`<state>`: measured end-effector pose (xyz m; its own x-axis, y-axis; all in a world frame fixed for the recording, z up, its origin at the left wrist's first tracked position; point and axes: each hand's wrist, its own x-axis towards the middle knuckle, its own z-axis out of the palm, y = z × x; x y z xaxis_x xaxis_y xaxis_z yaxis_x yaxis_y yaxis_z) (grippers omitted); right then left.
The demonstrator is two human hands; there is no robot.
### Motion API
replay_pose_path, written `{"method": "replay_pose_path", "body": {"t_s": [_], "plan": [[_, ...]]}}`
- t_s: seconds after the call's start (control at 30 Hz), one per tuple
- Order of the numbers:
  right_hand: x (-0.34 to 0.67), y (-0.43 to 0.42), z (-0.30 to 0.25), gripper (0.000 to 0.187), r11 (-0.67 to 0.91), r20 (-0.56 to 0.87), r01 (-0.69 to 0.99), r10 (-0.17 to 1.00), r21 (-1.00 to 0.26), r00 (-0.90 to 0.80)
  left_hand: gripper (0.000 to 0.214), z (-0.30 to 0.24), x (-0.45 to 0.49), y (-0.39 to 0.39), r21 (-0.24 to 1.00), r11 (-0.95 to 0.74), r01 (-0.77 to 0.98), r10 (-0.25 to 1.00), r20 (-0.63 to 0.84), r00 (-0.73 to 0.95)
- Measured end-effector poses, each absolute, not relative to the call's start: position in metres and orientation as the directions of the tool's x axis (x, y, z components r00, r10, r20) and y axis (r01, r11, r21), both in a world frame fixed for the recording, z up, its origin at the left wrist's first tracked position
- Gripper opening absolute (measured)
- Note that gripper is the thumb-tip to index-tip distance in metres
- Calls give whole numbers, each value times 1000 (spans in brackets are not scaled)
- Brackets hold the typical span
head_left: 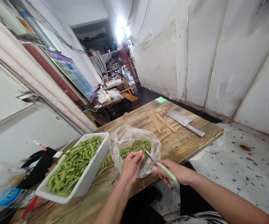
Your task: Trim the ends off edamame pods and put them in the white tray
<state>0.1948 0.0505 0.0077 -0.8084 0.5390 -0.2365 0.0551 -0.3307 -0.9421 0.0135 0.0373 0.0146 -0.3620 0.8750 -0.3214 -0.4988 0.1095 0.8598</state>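
Observation:
My right hand (169, 171) grips a pair of scissors (164, 170) by pale green handles, the metal blades pointing up and left towards my other hand. My left hand (132, 166) is closed in a pinch near the blade tips; what its fingers hold is hidden. Both hands are over the near side of a clear plastic bag (119, 133), opened wide and holding green trimmings (138, 144). Left of the bag stands a white plastic tub (97, 161) piled with green soybean pods (76, 165). Several loose pods (103, 169) lie between tub and bag.
On the wooden table (190, 149), thin wooden skewers (159, 121) and a cleaver (183, 120) lie beyond the bag. A green-edged code card (160, 100) is at the far corner. A water bottle (13, 197) lies left of the tub. A person (106, 79) sits at a table in the background.

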Motion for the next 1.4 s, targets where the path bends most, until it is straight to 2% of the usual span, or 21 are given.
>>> {"method": "replay_pose_path", "body": {"t_s": [0.13,0.27,0.37,0.43,0.5,0.6,0.67,0.77,0.83,0.93,1.0,1.1,1.17,1.23,1.4], "plan": [[193,52,7,40,-406,-256,6,565,-914,-784,17,17,9,37,859,124,-498,863,-341,-374],[195,57,4,41,-412,-264,-24,625,-911,-735,12,25,-13,42,873,138,-468,867,-335,-370],[198,60,2,42,-425,-276,-22,626,-905,-729,13,28,-31,48,904,194,-381,877,-334,-345],[199,60,3,43,-431,-289,-3,611,-902,-737,12,26,-39,52,962,220,-160,891,-265,-370],[200,60,3,43,-429,-294,7,606,-903,-740,11,21,-42,56,956,210,202,924,-127,-360],[199,59,1,43,-417,-294,14,615,-909,-732,12,13,-41,62,731,146,666,978,-5,-209],[199,59,-1,43,-412,-294,18,619,-911,-728,9,9,-38,65,588,91,804,994,-2,-110],[200,60,-3,42,-406,-293,24,615,-913,-732,10,8,-35,70,489,21,872,999,12,-31],[200,59,-2,41,-402,-291,32,603,-915,-743,10,9,-35,73,501,-3,865,1000,9,-2],[202,58,1,42,-387,-292,51,596,-921,-748,12,13,-36,74,637,38,770,999,-15,-37],[203,58,3,43,-383,-309,79,588,-920,-748,17,16,-36,72,772,122,624,991,-63,-117],[204,59,1,46,-385,-326,110,559,-916,-762,36,19,-36,67,919,262,296,962,-222,-161],[204,59,-2,49,-379,-317,108,546,-919,-776,42,21,-34,63,940,318,120,945,-305,-120],[203,59,-4,51,-365,-300,103,537,-925,-788,40,21,-32,61,943,333,14,940,-331,-82],[200,58,-2,50,-337,-275,94,542,-937,-794,34,19,-29,59,929,349,-121,935,-355,-25]]}}
